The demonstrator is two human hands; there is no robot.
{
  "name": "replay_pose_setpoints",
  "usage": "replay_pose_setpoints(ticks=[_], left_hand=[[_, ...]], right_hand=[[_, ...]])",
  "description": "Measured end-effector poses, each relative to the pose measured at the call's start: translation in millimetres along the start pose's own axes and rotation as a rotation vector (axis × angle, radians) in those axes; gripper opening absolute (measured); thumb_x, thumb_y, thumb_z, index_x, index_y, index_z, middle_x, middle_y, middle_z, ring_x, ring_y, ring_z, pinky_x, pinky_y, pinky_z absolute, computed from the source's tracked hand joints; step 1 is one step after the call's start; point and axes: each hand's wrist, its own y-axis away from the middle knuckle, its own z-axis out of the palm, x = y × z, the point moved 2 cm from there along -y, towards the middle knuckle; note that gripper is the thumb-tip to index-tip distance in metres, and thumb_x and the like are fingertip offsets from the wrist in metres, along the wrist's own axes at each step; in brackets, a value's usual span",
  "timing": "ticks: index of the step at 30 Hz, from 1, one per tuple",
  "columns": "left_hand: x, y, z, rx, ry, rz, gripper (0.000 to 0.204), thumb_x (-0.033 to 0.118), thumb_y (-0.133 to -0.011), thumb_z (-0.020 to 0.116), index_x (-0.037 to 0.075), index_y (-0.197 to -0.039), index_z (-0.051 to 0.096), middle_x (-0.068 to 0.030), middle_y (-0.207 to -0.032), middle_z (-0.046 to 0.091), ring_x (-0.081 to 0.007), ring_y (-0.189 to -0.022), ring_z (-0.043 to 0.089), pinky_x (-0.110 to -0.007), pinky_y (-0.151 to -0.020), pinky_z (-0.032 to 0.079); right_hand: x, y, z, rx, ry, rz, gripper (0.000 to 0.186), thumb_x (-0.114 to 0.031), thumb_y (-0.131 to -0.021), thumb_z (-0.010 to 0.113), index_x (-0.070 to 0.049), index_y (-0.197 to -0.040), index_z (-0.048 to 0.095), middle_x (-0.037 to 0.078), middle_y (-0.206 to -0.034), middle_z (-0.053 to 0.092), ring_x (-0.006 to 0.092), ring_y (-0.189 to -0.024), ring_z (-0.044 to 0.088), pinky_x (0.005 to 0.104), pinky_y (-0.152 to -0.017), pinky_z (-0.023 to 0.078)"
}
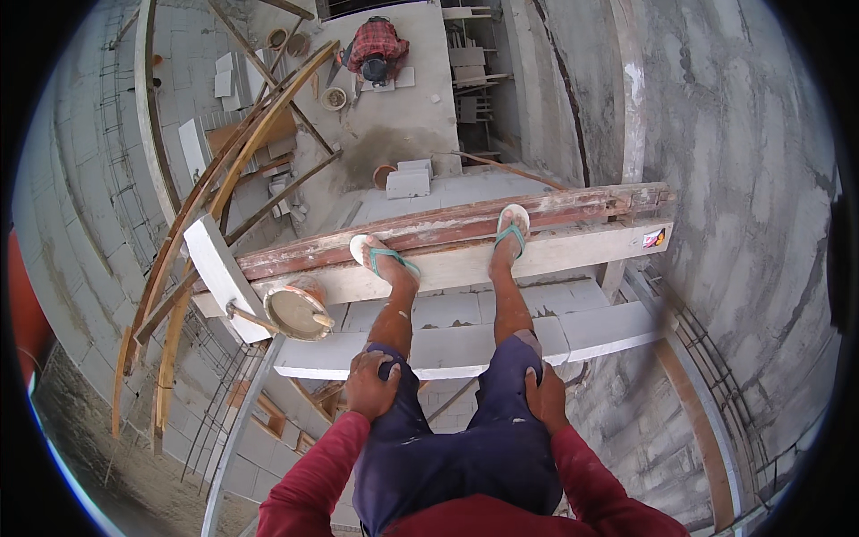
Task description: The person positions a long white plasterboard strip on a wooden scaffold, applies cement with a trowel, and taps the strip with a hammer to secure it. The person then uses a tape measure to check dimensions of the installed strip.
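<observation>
My left hand [372, 385] rests on my left knee, thumb apart from the fingers, holding nothing. On the other knee lies my right hand [547, 398], also without anything in it; its outer fingers are partly hidden. Both of my feet, in sandals with green straps [385, 257], stand on a pale wooden plank [447, 265]. Just below it runs the top row of a white block wall [447, 347]. Left of my legs sits a bucket of grey mortar [297, 313] with a tool handle [250, 317] across its rim. A loose white block [219, 273] leans beside the bucket.
Weathered reddish beams [429, 234] lie along the plank's far side. Bent wooden poles [259, 134] rise at the left. Far below, a person in a checked shirt [376, 40] crouches near a bucket [334, 98] and blocks [408, 182]. A rough grey wall [734, 179] stands at the right.
</observation>
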Motion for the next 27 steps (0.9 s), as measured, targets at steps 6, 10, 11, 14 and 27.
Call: replay_pose_setpoints(ticks=[6,10,11,14,27], left_hand=[[32,-6,14,0.002,-0.103,-0.013,0.032,0.034,-0.091,0.077,0.009,-0.112,0.077,-0.0154,-0.124,0.073,-0.041,-0.131,0.059,-0.051,-0.112,0.048],[46,-11,21,-0.051,-0.164,-0.031,0.031,0.034,-0.092,0.077,0.01,-0.111,0.077,-0.0151,-0.124,0.074,-0.0407,-0.131,0.059,-0.051,-0.112,0.048],[50,-12,24,-0.055,-0.175,-0.033,0.03,0.034,-0.092,0.076,0.01,-0.111,0.077,-0.015,-0.124,0.074,-0.0407,-0.131,0.059,-0.051,-0.112,0.048],[65,-13,33,-0.068,-0.227,-0.05,0.03,0.035,-0.093,0.076,0.011,-0.111,0.077,-0.0149,-0.126,0.073,-0.0409,-0.131,0.058,-0.051,-0.113,0.047],[177,-16,52,-0.11,-0.255,0.035,0.031,0.037,-0.095,0.073,0.012,-0.113,0.077,-0.0145,-0.127,0.072,-0.0409,-0.132,0.059,-0.053,-0.111,0.048]], right_hand=[[9,-32,-6,0.104,-0.155,-0.026,0.032,-0.025,-0.099,0.069,0.004,-0.109,0.062,0.028,-0.115,0.064,0.0479,-0.11,0.063,0.0544,-0.095,0.049],[40,-58,-2,-0.017,-0.226,0.086,0.04,-0.028,-0.097,0.071,0.006,-0.114,0.06,0.03,-0.117,0.061,0.0483,-0.114,0.06,0.0535,-0.099,0.048],[44,-62,0,-0.019,-0.231,0.092,0.043,-0.03,-0.097,0.071,0.007,-0.117,0.061,0.032,-0.12,0.061,0.0491,-0.116,0.06,0.0535,-0.101,0.048],[57,-68,1,-0.04,-0.288,0.163,0.059,-0.035,-0.098,0.069,0.012,-0.131,0.059,0.035,-0.133,0.058,0.0508,-0.127,0.056,0.0526,-0.11,0.046],[111,-71,-41,-0.416,-0.495,0.252,0.093,-0.063,-0.103,0.05,0.017,-0.15,0.047,0.043,-0.149,0.052,0.053,-0.145,0.049,0.0486,-0.123,0.038]])
